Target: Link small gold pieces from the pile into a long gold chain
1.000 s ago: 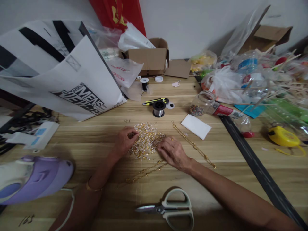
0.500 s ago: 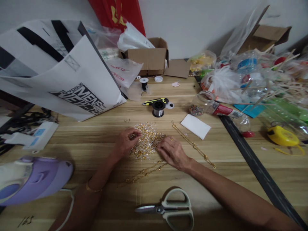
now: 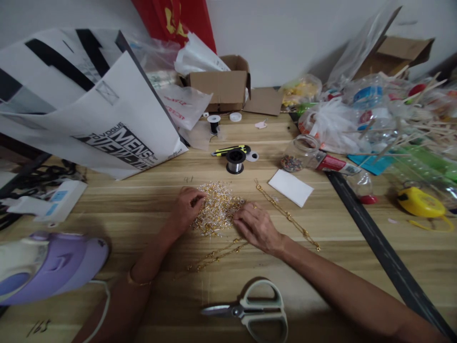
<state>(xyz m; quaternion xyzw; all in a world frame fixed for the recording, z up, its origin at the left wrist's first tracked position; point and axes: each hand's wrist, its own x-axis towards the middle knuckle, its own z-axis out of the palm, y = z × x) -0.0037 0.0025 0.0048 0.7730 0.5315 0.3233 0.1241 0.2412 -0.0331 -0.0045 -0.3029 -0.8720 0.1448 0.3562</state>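
Observation:
A heap of small gold and clear beads (image 3: 218, 209) lies on the wooden table between my two hands. At its left edge is my left hand (image 3: 185, 209), fingers curled and their tips over the beads. My right hand (image 3: 259, 226) rests against the heap's right side with its fingers bent together. Whatever either hand pinches is hidden or too small to see. One gold beaded chain (image 3: 217, 255) runs out from below my right hand toward the left. Another gold chain (image 3: 289, 216) is stretched along the table to the right of that hand.
Grey-handled scissors (image 3: 250, 309) lie near the front. Beyond the heap are a wire spool (image 3: 234, 162), a utility knife (image 3: 228, 151), a folded white paper (image 3: 291, 187) and a bead jar (image 3: 296, 155). A purple iron (image 3: 64, 264) stands left, a yellow tape measure (image 3: 421, 201) right.
My left hand has drawn slightly left, its fingertips shifting toward the edge of the heap. My right hand stays nearly in place.

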